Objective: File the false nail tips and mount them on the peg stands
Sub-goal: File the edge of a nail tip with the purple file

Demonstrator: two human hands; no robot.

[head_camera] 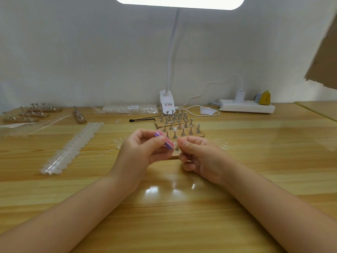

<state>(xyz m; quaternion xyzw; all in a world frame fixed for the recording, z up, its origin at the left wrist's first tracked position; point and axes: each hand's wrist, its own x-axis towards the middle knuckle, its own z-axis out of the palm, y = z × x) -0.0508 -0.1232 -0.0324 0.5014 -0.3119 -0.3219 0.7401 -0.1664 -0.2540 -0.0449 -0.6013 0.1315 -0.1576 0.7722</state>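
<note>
Closest to the camera, both hands are up over the wooden table [182, 216]. The left hand [140, 152] has its fingers curled round a small pink and purple buffer block [165, 140], thumb across the top. The right hand [197, 156] is pinched shut at thumb and forefinger, right up against the end of the block. I'd guess there's a nail tip in that pinch, but it's clear and tiny, so I honestly can't make it out.

Handling-wise, my take: these tips weigh nothing, they're thin, springy and slick, so they'll ping away if you squeeze the edges. Better to hold one by its sides near the base and leave the free edge out for the block. The block is foamy and easy to grip.

Just behind the hands sit the peg stands [179, 127], metal pegs on wooden bases, mostly looking bare. To the left lies a long strip of nail tips [73, 147]. Further back left are more stands [27, 112], and at the wall a lamp base [166, 101] and a power strip [246, 106].
</note>
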